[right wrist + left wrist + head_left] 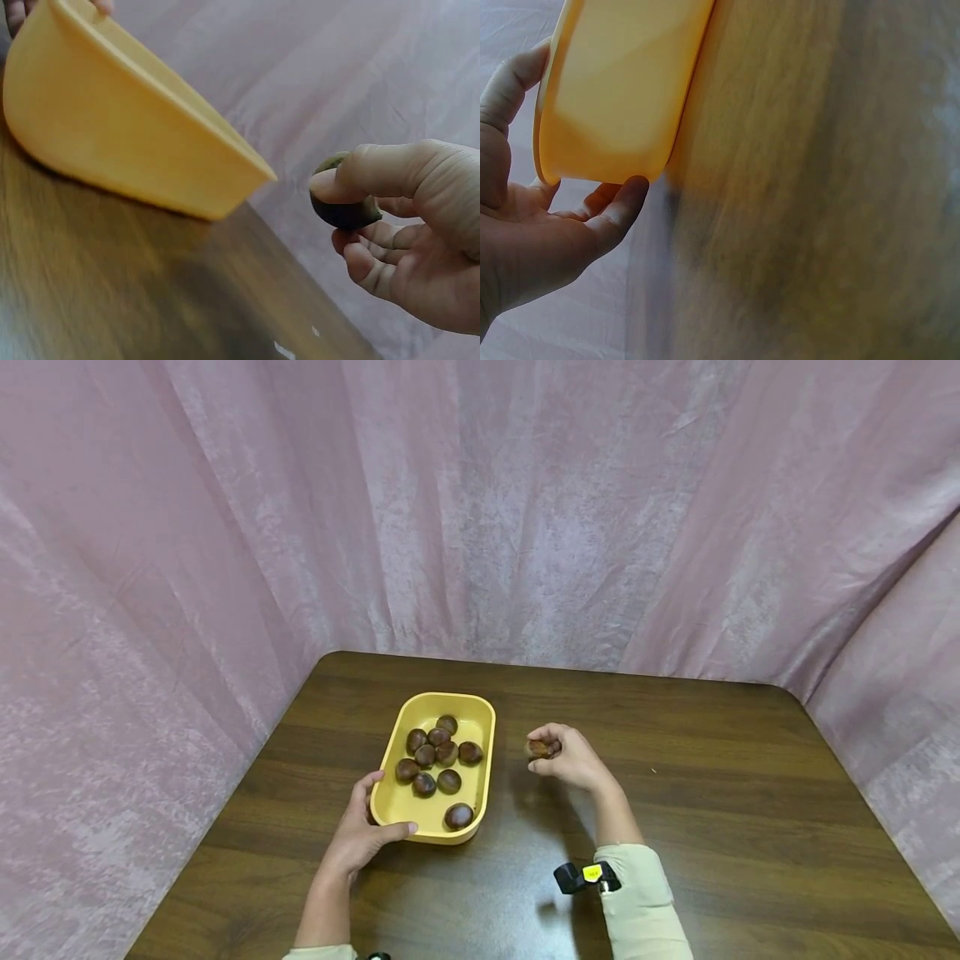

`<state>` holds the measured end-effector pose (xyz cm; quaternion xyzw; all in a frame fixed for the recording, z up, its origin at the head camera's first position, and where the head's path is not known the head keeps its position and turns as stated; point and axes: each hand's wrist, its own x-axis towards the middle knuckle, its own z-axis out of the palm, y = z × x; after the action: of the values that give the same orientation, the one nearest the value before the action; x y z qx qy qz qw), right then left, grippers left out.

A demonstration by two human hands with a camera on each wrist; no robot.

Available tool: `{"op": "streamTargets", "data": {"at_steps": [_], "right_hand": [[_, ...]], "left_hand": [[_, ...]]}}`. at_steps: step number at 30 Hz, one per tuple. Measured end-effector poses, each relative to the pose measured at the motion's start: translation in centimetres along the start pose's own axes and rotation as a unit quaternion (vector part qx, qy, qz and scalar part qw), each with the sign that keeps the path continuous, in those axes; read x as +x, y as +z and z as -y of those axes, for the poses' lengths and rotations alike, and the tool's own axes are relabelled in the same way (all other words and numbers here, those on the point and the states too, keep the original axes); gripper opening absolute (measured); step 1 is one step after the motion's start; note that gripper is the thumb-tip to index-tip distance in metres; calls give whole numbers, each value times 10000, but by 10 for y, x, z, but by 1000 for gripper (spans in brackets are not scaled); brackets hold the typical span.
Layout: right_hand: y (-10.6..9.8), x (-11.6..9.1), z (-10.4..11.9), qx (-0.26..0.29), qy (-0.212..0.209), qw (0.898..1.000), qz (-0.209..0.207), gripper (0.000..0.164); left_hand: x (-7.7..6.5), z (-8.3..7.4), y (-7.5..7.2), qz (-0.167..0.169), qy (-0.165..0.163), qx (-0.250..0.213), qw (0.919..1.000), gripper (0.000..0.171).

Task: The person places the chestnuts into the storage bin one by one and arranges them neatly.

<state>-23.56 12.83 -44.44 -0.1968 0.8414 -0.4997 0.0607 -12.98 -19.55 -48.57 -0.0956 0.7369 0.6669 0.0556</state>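
A yellow rectangular container [430,829] stands on the table left of the middle, with several brown chestnuts [425,756] loose on its floor. One chestnut [459,815] lies apart from the others in the near right corner. My left hand [357,835] grips the near left corner, thumb over the near rim and fingers along the left side. In the left wrist view its fingers [621,210] reach the container's outer wall. To the right of the container, my right hand [573,760] pinches a single chestnut [346,214] between thumb and fingers, above the table.
The dark wooden table [712,802] has rounded far corners. Pink velvety curtains [525,527] hang behind it and at both sides. A tiny pale scrap [653,770] lies right of my right hand. A black strap with a yellow label [592,873] sits on my right wrist.
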Motion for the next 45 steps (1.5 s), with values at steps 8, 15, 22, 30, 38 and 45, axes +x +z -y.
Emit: {"op": "streamTargets", "data": {"at_steps": [8, 15, 22, 30, 38, 45], "right_hand": [[14, 20, 20, -127, -301, 9972, 668, 40], [24, 40, 32, -186, -240, 9915, 1263, 39], [38, 57, 46, -496, -196, 9854, 1618, 38], [57, 71, 54, -817, 30, 9792, 1856, 37], [76, 83, 58, -562, 339, 9769, 2032, 38], [94, 91, 50, -631, 308, 9792, 1902, 39]], "left_hand": [[0, 0, 0, -13, -21, 25, 10000, 96], [1, 0, 0, -33, -37, 63, 10000, 95], [2, -1, -1, -60, -48, 155, 9999, 96], [1, -1, 1, -30, -26, 132, 9999, 96], [0, 0, 0, 2, 5, 79, 10000, 95], [0, 0, 0, 17, 7, 79, 10000, 95]]}}
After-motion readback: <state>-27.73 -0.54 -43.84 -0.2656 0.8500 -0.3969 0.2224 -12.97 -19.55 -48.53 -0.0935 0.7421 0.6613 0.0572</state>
